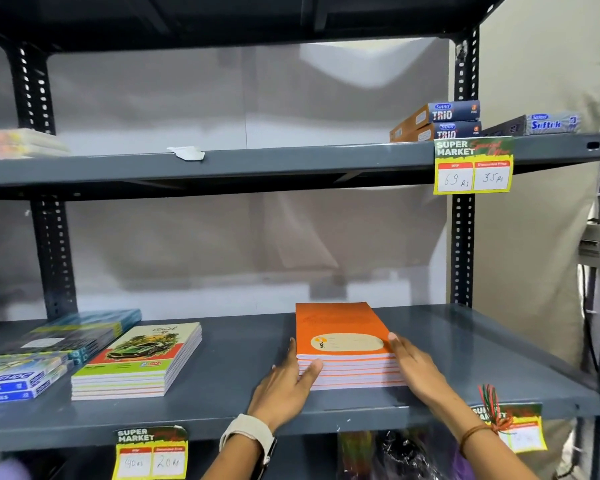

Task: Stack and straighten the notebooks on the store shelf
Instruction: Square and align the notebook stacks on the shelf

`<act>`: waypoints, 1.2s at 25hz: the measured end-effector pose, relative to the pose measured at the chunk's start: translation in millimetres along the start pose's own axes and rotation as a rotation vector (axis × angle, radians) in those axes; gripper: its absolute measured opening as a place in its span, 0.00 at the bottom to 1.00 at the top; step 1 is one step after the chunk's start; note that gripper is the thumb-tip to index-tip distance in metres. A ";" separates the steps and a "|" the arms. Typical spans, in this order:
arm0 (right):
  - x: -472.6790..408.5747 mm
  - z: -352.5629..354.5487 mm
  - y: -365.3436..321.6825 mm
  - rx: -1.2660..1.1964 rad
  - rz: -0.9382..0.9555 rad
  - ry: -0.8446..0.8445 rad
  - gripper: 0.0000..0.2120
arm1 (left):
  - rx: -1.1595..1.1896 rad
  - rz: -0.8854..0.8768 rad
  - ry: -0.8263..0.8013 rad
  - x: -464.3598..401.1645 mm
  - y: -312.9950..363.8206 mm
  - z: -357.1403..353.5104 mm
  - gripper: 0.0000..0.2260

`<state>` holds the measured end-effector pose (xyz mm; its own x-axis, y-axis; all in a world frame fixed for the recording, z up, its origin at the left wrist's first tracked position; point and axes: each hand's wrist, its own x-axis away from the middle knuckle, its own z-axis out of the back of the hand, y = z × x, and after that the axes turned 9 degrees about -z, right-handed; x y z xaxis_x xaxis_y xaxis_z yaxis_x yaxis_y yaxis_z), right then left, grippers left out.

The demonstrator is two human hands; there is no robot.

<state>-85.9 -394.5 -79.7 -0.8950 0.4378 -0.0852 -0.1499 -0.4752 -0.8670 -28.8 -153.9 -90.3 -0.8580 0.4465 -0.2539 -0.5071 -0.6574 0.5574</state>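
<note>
Squaring the orange notebook stack (347, 344) between both hands: left hand (284, 386) and right hand (416, 368) flat against its sides. Nearly straight already; car-cover stack (139, 362) and blue stacks (32, 368) beyond the left hand apparently remaining.

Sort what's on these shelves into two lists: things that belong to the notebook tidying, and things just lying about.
Job:
orange notebook stack, pressed between left hand and right hand
car-cover notebook stack
lower shelf

Lying about:
Trio boxes
Suftek box
price tag
paper scrap
</note>
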 end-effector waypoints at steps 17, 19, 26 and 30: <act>-10.0 25.6 11.7 0.110 0.105 -0.304 0.36 | -0.040 -0.045 0.022 4.1 0.7 2.1 0.25; -9.8 25.4 11.4 0.130 0.117 -0.304 0.34 | -0.043 -0.036 0.028 3.3 0.5 1.2 0.24; -7.1 22.7 7.9 0.036 0.102 -0.284 0.28 | 0.069 -0.022 0.013 3.5 3.0 7.1 0.30; -5.0 22.0 7.8 0.035 0.110 -0.252 0.25 | 0.119 -0.015 0.006 1.8 4.4 7.6 0.32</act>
<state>-91.9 -417.1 -75.2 -0.9824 0.1802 -0.0488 -0.0567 -0.5373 -0.8415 -31.9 -151.4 -82.3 -0.8512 0.4516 -0.2676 -0.5067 -0.5737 0.6435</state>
